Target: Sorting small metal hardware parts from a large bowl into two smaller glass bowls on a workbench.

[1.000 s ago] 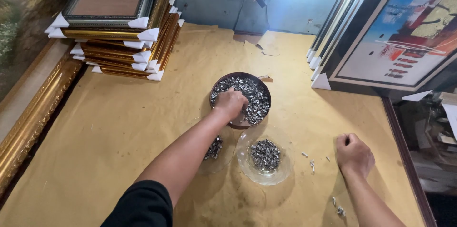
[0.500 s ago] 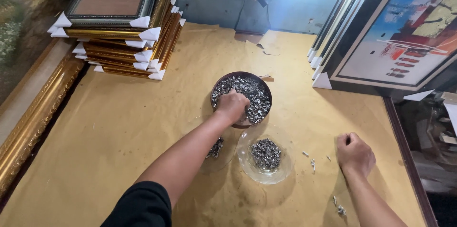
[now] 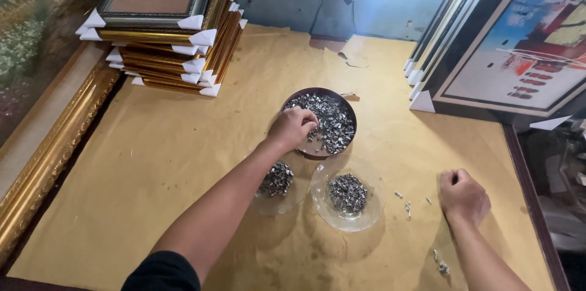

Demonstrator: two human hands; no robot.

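Left hand (image 3: 293, 127) reaches into the dark bowl (image 3: 348, 108); right hand (image 3: 464, 196) rests fisted.

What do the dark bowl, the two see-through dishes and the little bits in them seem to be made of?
The dark bowl under the left hand looks like dull metal or plastic; its rim is too dim to tell. The two clear dishes seem glass or clear plastic, since the paper shows through. The small pieces look metal: silvery and glinting.

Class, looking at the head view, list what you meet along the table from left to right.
Gold frame edge → stack of picture frames → left hand in the dark bowl of metal bits → right hand → painting.
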